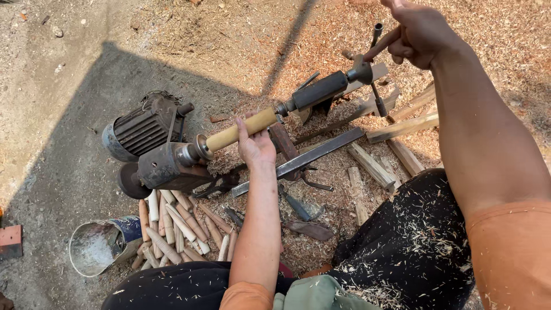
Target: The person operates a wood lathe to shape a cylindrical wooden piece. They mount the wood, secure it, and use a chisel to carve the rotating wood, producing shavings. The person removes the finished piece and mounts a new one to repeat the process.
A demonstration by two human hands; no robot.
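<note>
Person is sitting low over a small lathe on sawdust-covered ground. A pale round wood blank [241, 130] is sitting between the two ends of the lathe: near-left end at the rusty drive head [166, 166], far-right end at the dark metal tailstock [320, 90].

Left hand [255, 146] is resting just under and against the blank, fingers up and loosely spread, touching not clamping. Right hand [418, 31] is closing round the thin crank handle [380, 45] at the far right end of the tailstock, fingers wrapped together on it.

Step in hand, prob.: mounting the blank, w/ the left hand steadying it while the right is working the crank to pinch it between the centres. Next move calls for the blank lying true on the axis and both ends biting firm; left hand needs to be off the wood before anything spins.

Grey motor [140, 129] is sitting far left of the drive head. Pile of turned sticks [178, 229] is lying near left, beside a tipped tin can [97, 245]. Flat steel bar [304, 159] and rough wood billets [396, 129] are lying to the right.

Hard to tell: whether the tailstock tip is already in the wood, since the joint is too small. Right fingertips are cut off at the top edge. Belt from motor isn't visible. Tools in the sawdust near the knees are half buried.
</note>
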